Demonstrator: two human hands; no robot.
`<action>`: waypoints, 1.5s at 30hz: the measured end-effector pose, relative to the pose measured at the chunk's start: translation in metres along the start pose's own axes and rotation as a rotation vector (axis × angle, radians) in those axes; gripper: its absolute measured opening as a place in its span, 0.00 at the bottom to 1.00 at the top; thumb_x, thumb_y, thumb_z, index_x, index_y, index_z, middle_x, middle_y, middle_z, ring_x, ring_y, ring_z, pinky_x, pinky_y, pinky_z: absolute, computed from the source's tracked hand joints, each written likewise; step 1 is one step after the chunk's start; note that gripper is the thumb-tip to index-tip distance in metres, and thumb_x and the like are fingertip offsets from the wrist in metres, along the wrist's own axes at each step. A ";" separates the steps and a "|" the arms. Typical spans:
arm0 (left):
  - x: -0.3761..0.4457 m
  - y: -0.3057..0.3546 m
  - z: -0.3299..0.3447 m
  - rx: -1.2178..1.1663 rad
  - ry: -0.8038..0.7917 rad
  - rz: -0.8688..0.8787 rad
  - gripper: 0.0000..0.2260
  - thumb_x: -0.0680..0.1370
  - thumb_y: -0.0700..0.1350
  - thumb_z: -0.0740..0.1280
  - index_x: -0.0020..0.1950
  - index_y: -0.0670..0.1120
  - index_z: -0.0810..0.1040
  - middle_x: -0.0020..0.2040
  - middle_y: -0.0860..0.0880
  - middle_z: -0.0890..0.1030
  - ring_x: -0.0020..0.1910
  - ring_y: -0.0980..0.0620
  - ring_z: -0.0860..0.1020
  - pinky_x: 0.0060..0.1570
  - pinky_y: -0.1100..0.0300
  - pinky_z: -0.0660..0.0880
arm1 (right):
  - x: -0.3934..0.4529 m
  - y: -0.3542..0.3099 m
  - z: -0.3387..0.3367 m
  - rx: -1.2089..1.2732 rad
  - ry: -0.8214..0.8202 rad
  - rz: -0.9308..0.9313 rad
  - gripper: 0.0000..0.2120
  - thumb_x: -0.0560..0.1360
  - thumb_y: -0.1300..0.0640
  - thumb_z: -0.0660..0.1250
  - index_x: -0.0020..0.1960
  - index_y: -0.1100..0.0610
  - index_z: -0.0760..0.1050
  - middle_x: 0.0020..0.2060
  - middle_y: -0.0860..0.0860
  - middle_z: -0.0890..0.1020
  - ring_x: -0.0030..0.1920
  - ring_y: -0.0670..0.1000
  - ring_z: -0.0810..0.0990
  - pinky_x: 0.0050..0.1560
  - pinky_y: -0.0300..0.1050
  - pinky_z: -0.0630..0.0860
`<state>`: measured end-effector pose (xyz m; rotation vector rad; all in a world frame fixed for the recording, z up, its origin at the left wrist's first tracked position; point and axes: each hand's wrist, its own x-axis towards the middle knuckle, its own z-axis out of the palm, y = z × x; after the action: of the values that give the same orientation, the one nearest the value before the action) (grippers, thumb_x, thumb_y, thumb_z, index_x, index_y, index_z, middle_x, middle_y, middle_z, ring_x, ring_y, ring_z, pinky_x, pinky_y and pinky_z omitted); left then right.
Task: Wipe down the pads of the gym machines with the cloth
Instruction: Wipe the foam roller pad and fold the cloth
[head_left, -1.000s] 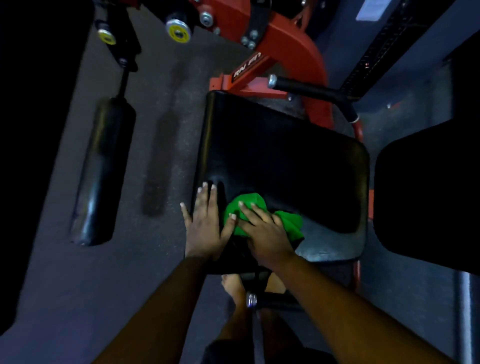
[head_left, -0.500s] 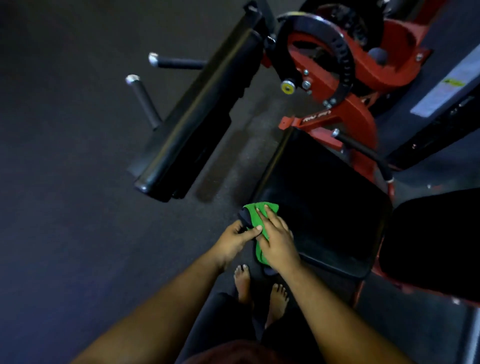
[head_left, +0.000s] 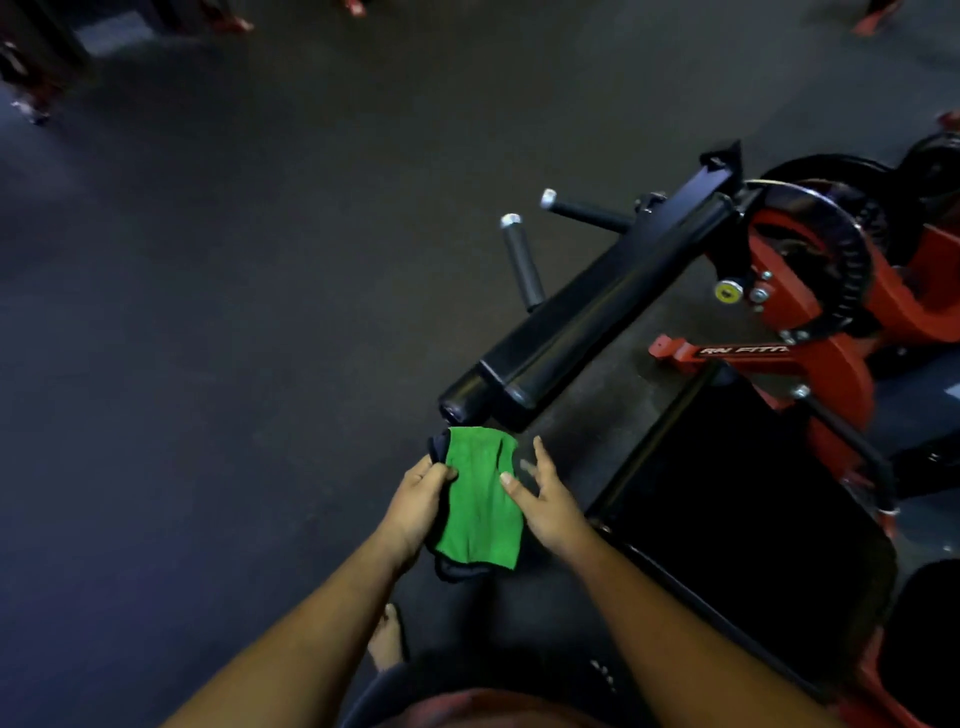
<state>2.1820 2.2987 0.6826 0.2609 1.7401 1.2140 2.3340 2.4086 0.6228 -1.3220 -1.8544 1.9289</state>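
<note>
A green cloth (head_left: 480, 501) with a dark underside hangs in the air in front of me, off the machine. My left hand (head_left: 418, 506) grips its left edge. My right hand (head_left: 548, 501) touches its right edge with the thumb, fingers spread. The black seat pad (head_left: 737, 519) of the red machine lies to the right of my hands. A long black roller pad (head_left: 587, 317) slants up and right just beyond the cloth.
The red machine frame (head_left: 831, 364) with a toothed adjuster stands at the right. Two black handle bars (head_left: 522, 262) stick out behind the roller pad. Dark rubber floor (head_left: 234, 312) spreads to the left. My bare foot (head_left: 387, 636) is below the cloth.
The cloth has come off the seat pad's corner and is now held spread between both hands. My view has swung left, toward the roller pad and open floor.
</note>
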 end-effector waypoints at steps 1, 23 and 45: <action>0.004 0.001 -0.011 0.006 -0.011 0.001 0.11 0.78 0.43 0.62 0.57 0.43 0.80 0.51 0.44 0.86 0.53 0.44 0.83 0.54 0.47 0.78 | 0.008 -0.002 0.011 0.085 -0.001 0.051 0.42 0.80 0.54 0.70 0.83 0.53 0.46 0.72 0.59 0.73 0.71 0.52 0.73 0.65 0.40 0.72; 0.289 0.099 -0.137 0.616 -0.297 -0.027 0.14 0.75 0.49 0.77 0.53 0.48 0.75 0.48 0.48 0.84 0.48 0.49 0.84 0.50 0.49 0.82 | 0.249 -0.069 0.121 0.516 0.738 0.281 0.12 0.79 0.56 0.71 0.58 0.52 0.70 0.53 0.57 0.82 0.51 0.58 0.82 0.54 0.59 0.81; 0.627 -0.076 -0.050 0.549 -0.676 -0.268 0.17 0.86 0.49 0.58 0.75 0.54 0.70 0.72 0.51 0.74 0.70 0.53 0.72 0.73 0.53 0.66 | 0.500 0.092 0.151 -0.751 0.826 0.743 0.47 0.76 0.23 0.52 0.83 0.48 0.40 0.82 0.60 0.43 0.82 0.63 0.45 0.69 0.81 0.54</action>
<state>1.8449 2.6276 0.2593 0.6545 1.4015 0.3582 1.9760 2.6025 0.2833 -2.7539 -1.7434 0.4861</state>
